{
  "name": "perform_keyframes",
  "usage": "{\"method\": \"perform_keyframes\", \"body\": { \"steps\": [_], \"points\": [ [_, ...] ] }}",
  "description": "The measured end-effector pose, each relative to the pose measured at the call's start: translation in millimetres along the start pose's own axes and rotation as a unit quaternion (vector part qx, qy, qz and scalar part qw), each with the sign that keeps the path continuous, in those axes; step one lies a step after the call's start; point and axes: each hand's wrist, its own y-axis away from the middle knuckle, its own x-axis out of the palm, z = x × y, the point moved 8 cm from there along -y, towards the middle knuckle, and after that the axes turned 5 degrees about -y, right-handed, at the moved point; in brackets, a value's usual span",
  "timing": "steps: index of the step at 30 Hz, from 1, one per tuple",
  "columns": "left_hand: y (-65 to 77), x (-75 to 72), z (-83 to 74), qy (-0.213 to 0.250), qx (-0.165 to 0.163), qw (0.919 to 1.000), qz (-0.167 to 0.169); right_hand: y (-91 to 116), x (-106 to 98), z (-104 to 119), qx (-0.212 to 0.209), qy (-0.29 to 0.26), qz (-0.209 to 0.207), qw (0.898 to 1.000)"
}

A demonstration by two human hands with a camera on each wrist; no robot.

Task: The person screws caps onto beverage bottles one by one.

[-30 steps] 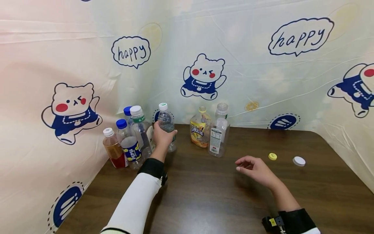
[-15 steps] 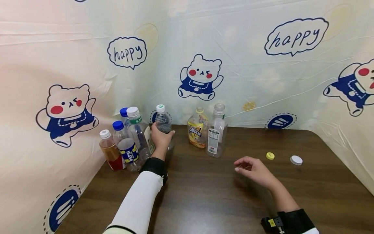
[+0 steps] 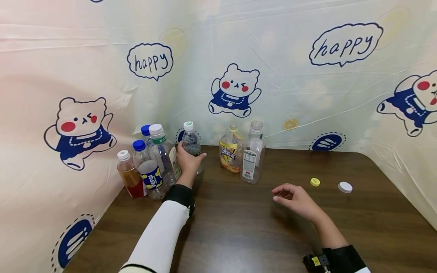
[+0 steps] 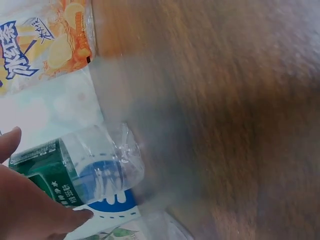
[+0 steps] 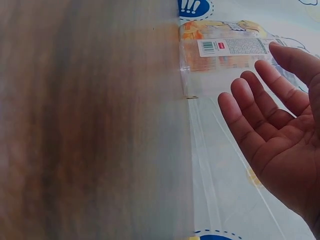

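Note:
My left hand (image 3: 188, 162) grips a clear plastic water bottle (image 3: 192, 141) with a white cap, near the back of the table. Its green label (image 4: 54, 172) shows between thumb and fingers in the left wrist view. Just left of that hand stands a large clear bottle (image 3: 164, 153) with a white cap. Over the right half of the table hovers my right hand (image 3: 296, 200), fingers loosely bent and nothing in them. Beyond it are a capless clear bottle with a white label (image 3: 252, 163) and a capless yellow-labelled bottle (image 3: 230, 151).
At the left stand a Pepsi bottle (image 3: 150, 174) with a blue cap, a white-capped bottle (image 3: 131, 176) with a red and brown label, and another blue-capped bottle (image 3: 145, 131). A yellow cap (image 3: 315, 182) and a white cap (image 3: 345, 187) lie at the right. A printed curtain (image 3: 290, 87) hangs behind.
The head view has shifted slightly. My left hand keeps its grip on the water bottle near the same spot, and my right hand stays over the table.

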Motion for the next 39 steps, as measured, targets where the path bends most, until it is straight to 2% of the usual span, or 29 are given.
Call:
{"method": "perform_keyframes", "body": {
  "steps": [6, 12, 15, 18, 20, 24, 27, 31, 34, 39],
  "points": [
    [15.5, -3.7, -5.7, 0.003, 0.0, 0.9995, 0.03, 0.7, -1.4, 0.8, 0.001, -0.002, 0.001, 1.0],
    [45.1, -12.1, -16.1, 0.036, -0.046, 0.9977, 0.034, -0.1, -4.9, 2.2, 0.003, -0.001, -0.003, 1.0],
    [59.7, -11.6, -22.5, 0.064, -0.061, 0.9955, 0.033, -0.7, -6.0, 2.0, 0.005, -0.002, -0.002, 1.0],
    [70.8, -2.1, -30.6, 0.089, -0.052, 0.9929, 0.059, -1.2, -5.7, 1.1, 0.006, -0.004, -0.001, 1.0],
    [74.4, 7.7, -37.0, 0.097, -0.027, 0.9915, 0.083, -1.6, -5.1, 0.6, 0.004, -0.005, 0.0, 1.0],
    [71.7, 28.8, -44.9, 0.078, 0.02, 0.9909, 0.108, -2.5, -3.2, 0.2, 0.0, -0.003, 0.003, 1.0],
    [64.9, 47.3, -46.7, 0.045, 0.036, 0.99, 0.128, -2.7, -2.7, -0.9, 0.004, 0.001, 0.003, 1.0],
    [54.6, 72.2, -48.6, 0.001, 0.053, 0.9849, 0.165, -2.6, -2.2, -3.5, 0.008, 0.001, 0.002, 1.0],
    [47.2, 85.7, -50.8, -0.003, 0.07, 0.9805, 0.183, -2.3, -0.5, -5.0, 0.007, -0.002, 0.005, 1.0],
    [38.4, 95.5, -59.4, 0.01, 0.119, 0.9727, 0.199, -2.8, 0.8, -5.7, 0.006, 0.001, 0.007, 1.0]
  ]
}}
